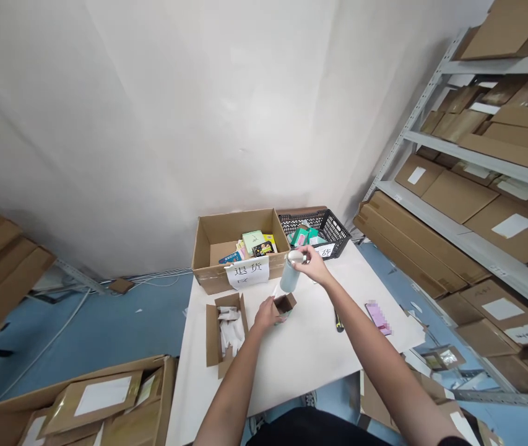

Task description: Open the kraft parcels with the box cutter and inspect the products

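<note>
My right hand (312, 265) grips a pale blue-grey bottle (290, 277) by its light-coloured top, and the bottle hangs upright over the table. Just below and left of it, my left hand (267, 314) is closed around a small open carton (285, 303) with brown inner walls. The carton's mouth faces up and its flaps stand out. Bottle and carton look separate, with the bottle slightly above and beyond the carton. Beside my left wrist stands an open cardboard box (210, 337) with white crumpled packets (231, 331) inside.
At the back of the white table (305, 365) stand a big cardboard box (208, 248) with booklets and a black crate (338, 232) with green packs. A cutter (339, 322) and a pink phone (377, 317) lie on the right. Loaded shelves (458, 229) rise beyond; parcels fill a carton (168, 384) front left.
</note>
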`<state>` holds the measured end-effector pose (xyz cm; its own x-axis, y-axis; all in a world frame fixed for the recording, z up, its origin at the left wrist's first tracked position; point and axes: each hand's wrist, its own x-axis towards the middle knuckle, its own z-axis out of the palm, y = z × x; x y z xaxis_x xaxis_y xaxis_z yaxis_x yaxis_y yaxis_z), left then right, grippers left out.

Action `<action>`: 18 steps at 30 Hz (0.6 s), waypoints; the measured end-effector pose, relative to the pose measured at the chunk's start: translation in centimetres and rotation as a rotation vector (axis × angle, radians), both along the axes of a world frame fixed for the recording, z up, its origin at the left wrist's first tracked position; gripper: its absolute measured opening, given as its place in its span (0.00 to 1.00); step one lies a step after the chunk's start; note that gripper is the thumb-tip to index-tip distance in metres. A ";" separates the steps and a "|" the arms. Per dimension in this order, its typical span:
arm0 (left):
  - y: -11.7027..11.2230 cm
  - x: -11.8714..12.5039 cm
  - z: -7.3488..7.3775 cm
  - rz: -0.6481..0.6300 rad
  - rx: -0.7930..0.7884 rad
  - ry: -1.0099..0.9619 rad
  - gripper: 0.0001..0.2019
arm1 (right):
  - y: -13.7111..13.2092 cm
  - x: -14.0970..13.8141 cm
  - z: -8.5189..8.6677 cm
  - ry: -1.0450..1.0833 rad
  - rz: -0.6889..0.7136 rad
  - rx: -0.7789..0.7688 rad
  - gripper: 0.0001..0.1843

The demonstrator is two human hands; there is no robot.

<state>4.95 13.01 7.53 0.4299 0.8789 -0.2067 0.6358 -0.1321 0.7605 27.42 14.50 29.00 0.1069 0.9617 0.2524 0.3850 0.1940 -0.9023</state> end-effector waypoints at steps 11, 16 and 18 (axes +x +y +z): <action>-1.0 3.2 23.3 0.191 0.422 -0.484 0.52 | -2.0 -0.2 5.4 0.167 0.116 0.041 0.27; -0.8 5.2 27.2 0.277 0.346 -0.543 0.50 | -2.4 1.6 4.3 0.414 0.325 -0.042 0.36; -0.5 5.0 27.7 0.263 0.263 -0.650 0.53 | -2.7 2.3 3.2 0.495 0.503 -0.107 0.50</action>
